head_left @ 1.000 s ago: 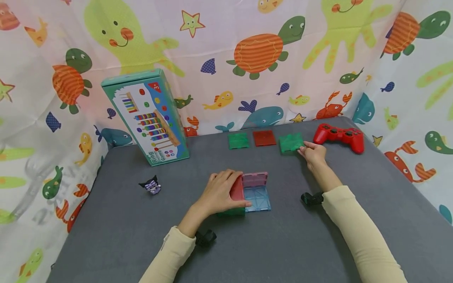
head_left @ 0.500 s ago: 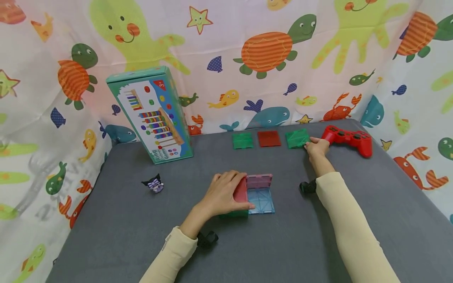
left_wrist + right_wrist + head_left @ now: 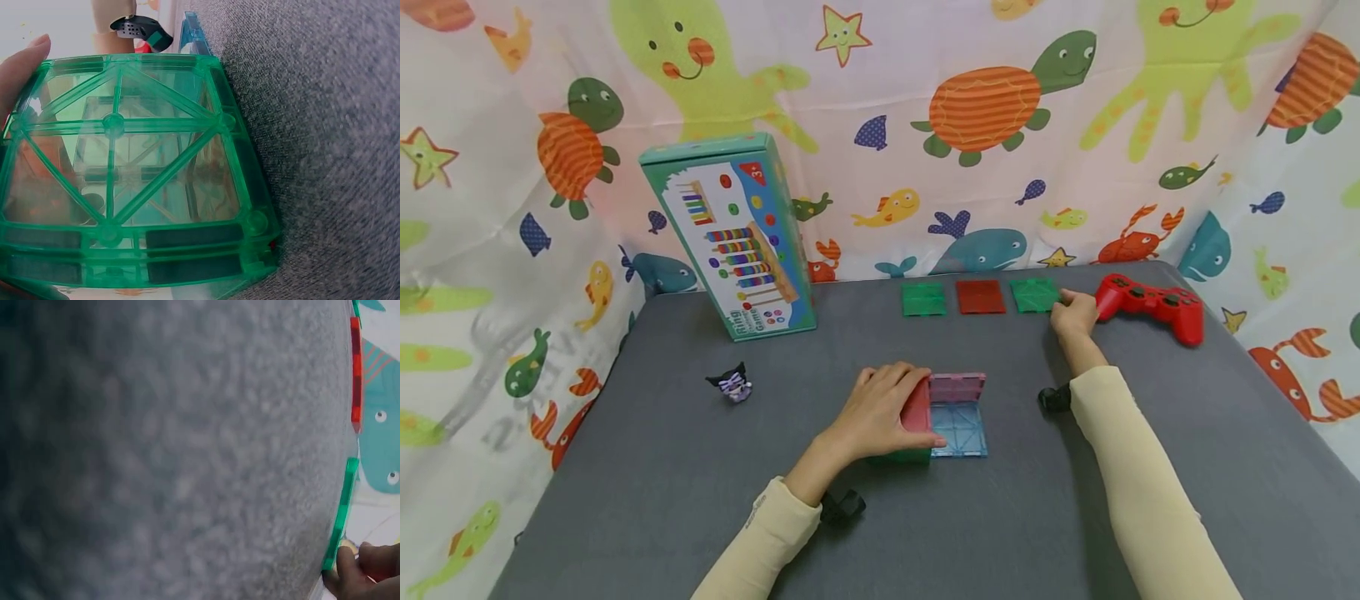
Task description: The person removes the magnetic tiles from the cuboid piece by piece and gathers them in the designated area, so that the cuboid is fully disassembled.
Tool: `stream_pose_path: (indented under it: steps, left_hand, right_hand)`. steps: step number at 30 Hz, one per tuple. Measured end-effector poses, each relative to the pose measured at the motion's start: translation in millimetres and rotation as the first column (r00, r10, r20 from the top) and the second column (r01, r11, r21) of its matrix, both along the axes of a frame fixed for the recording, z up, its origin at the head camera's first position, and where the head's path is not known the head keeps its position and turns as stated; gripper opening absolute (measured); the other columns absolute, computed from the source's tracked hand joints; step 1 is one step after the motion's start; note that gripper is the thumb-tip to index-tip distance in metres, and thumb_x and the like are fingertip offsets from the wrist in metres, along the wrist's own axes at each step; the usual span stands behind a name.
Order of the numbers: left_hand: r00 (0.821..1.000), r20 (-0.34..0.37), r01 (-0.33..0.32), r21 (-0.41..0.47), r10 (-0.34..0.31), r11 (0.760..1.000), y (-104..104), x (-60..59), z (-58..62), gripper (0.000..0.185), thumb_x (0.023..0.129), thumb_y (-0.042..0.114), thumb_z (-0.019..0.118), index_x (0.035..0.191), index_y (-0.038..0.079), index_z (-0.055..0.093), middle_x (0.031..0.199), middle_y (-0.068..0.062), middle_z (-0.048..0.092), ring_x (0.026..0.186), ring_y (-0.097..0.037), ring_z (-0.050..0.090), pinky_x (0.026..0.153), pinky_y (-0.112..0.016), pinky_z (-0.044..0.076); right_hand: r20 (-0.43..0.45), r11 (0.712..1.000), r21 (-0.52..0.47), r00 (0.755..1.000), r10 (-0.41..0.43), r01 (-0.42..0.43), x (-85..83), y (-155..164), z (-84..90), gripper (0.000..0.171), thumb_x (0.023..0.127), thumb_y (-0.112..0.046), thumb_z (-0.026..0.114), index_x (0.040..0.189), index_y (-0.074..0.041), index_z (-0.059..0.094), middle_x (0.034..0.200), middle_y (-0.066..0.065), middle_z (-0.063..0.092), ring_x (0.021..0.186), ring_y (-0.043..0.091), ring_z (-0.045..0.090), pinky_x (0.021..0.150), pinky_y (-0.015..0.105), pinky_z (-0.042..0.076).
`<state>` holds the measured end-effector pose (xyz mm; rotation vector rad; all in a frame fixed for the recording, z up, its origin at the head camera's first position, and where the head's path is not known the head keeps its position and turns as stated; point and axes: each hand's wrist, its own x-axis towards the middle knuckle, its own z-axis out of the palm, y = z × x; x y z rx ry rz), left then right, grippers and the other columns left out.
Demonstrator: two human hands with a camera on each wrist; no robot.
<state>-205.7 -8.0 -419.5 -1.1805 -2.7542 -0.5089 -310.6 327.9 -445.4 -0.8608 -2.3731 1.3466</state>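
My left hand [image 3: 883, 408] grips a small box of magnetic tiles, thumb along its front right edge. The box has a red tile [image 3: 916, 408] on top and a green tile [image 3: 125, 144] facing the left wrist camera. Joined at its right are a flat blue tile [image 3: 958, 429] and an upright pink tile [image 3: 957, 387]. At the back of the table, my right hand [image 3: 1075, 317] pinches the right edge of another green tile [image 3: 1034, 295], also seen edge-on in the right wrist view. Left of it lie a red tile [image 3: 981, 297] and a green tile [image 3: 923, 299].
A red game controller [image 3: 1150, 307] lies just right of my right hand. A tall toy box [image 3: 730, 237] stands at the back left, with a small purple-and-black figure [image 3: 732, 383] in front. A printed cloth [image 3: 850, 100] hangs behind the grey table [image 3: 1000, 525].
The green tile at my right hand has gone from slightly raised to flat, a little closer to the red tile. My left hand stays on the box. The head view has shifted slightly.
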Motion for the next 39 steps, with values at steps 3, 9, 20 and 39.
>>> stream_pose_path:
  steps: [3, 9, 20, 39]
  left_hand:
    - [1.000, 0.003, 0.001, -0.010, -0.001, 1.000, 0, -0.2, 0.8, 0.085, 0.066, 0.071, 0.061, 0.132, 0.020, 0.045, 0.123, 0.001, 0.051, 0.108, -0.016, 0.049, 0.085, -0.038, 0.035]
    - [1.000, -0.004, -0.005, -0.017, 0.005, 1.000, 0, 0.2, 1.4, 0.085, 0.066, 0.071, 0.061, 0.132, 0.020, 0.045, 0.124, 0.001, 0.051, 0.110, -0.016, 0.049, 0.086, -0.039, 0.035]
    - [1.000, -0.012, 0.000, -0.041, 0.000, 0.999, 0, 2.9, 3.7, 0.085, 0.067, 0.072, 0.060, 0.132, 0.020, 0.044, 0.122, 0.003, 0.051, 0.109, -0.014, 0.049, 0.086, -0.038, 0.035]
    - [1.000, -0.006, -0.002, -0.033, 0.002, 0.999, -4, 7.3, 2.1, 0.084, 0.068, 0.073, 0.058, 0.132, 0.020, 0.044, 0.121, 0.004, 0.051, 0.106, -0.013, 0.049, 0.084, -0.036, 0.034]
  right_hand:
    - [0.010, 0.998, 0.051, 0.999, 0.047, -0.048, 0.9, -4, 0.4, 0.044, 0.087, -0.004, 0.041, 0.131, -0.003, 0.048, 0.133, 0.018, 0.048, 0.128, 0.035, 0.038, 0.106, 0.038, 0.029]
    - [-0.018, 0.972, 0.165, 0.985, 0.174, -0.168, 8.6, -14, 15.4, 0.042, 0.090, -0.007, 0.045, 0.131, 0.000, 0.048, 0.133, 0.021, 0.048, 0.125, 0.040, 0.039, 0.106, 0.043, 0.027]
    - [0.178, 0.477, 0.064, 0.480, 0.859, -0.876, 74.1, -37, 42.3, 0.043, 0.088, -0.014, 0.061, 0.122, 0.011, 0.052, 0.119, 0.027, 0.057, 0.107, 0.036, 0.057, 0.085, 0.037, 0.050]
    - [-0.037, 0.351, 0.002, 0.351, 0.936, -0.936, 104.0, -76, 1.4, 0.018, 0.089, -0.003, 0.056, 0.102, 0.007, 0.062, 0.084, 0.007, 0.057, 0.071, 0.004, 0.047, 0.063, 0.020, 0.041]
